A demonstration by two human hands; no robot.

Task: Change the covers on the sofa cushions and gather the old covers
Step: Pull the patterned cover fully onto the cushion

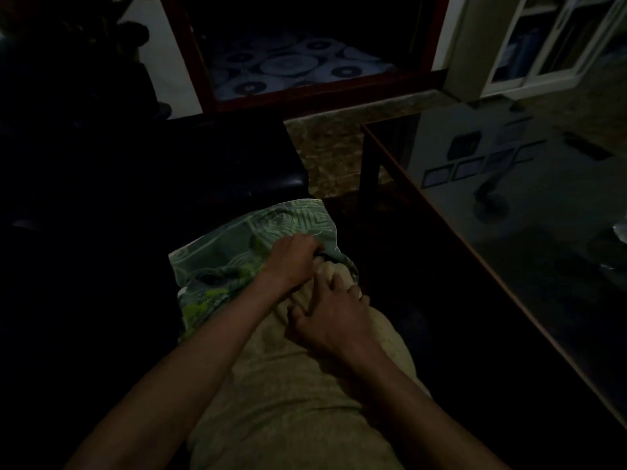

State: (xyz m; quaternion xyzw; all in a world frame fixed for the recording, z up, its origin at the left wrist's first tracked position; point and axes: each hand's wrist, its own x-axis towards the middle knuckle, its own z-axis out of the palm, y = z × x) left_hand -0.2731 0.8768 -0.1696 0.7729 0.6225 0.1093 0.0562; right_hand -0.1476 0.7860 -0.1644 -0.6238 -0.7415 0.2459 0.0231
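- Cushion (288, 385), bare and beige, lies lengthwise closest to the person, apparently across the lap, its far end poking into the mouth of the patterned cover; that placement looks chosen so the insert can be fed forward while the body steadies it
- Right hand (327, 320) rests on the cushion's far end with fingers spread and bent, pressing the stuffing down, probably to squash the corner small enough to pass through the opening; it grips nothing
- Left hand (291, 261), just beyond and touching the right, is clamped on the edge of the green cover (251, 245), fingers curled into the fabric to hold the opening taut
- The cover acts as the container here: only the cushion's tip sits inside it, the rest of the sleeve lies flat and bunched beyond, on a dark seat (220, 164)
- Whether this cover is going on or coming off cannot be told in the dim light
- Glass-topped table (509, 205) stands to the right, well apart
- Farther off, a patterned rug (288, 66) shows beyond a red-brown frame
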